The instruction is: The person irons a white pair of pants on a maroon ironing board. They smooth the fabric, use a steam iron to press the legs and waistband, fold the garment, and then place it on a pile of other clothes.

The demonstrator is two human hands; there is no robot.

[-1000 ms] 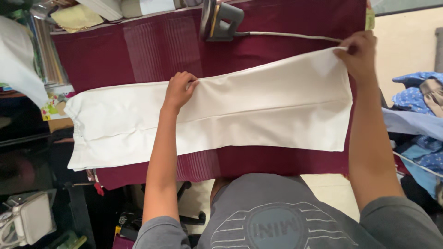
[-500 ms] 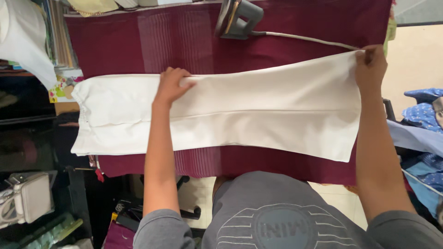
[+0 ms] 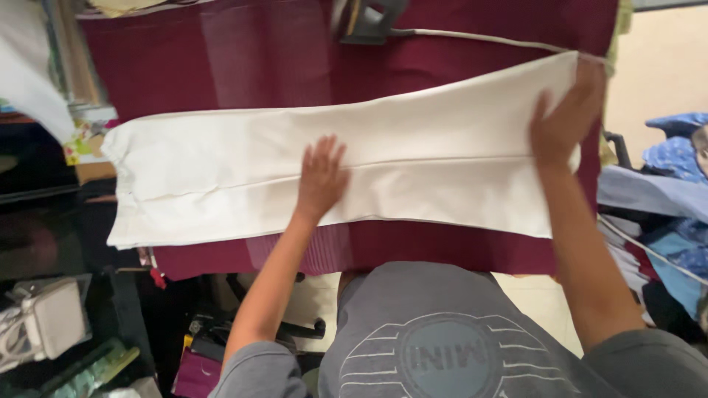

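White trousers (image 3: 221,166) lie flat and lengthwise across a maroon cloth-covered ironing surface (image 3: 258,66). My left hand (image 3: 321,177) rests flat on the middle of the trousers, fingers spread, near the centre crease. My right hand (image 3: 566,118) presses flat on the wide leg end at the right, fingers spread toward the far corner. Neither hand grips the fabric. A grey iron (image 3: 365,18) stands at the far edge of the surface, its white cord (image 3: 479,38) running right just beyond the trousers.
A pile of blue and patterned clothes (image 3: 667,191) lies to the right. Books and papers (image 3: 77,81) stack at the far left. A white bag (image 3: 51,324) sits low on the left, with a dark chair base (image 3: 295,328) under the surface.
Both hands let go of the far edge of the trousers. The left hand slid nearer over the middle, the right hand flattened on the leg end.
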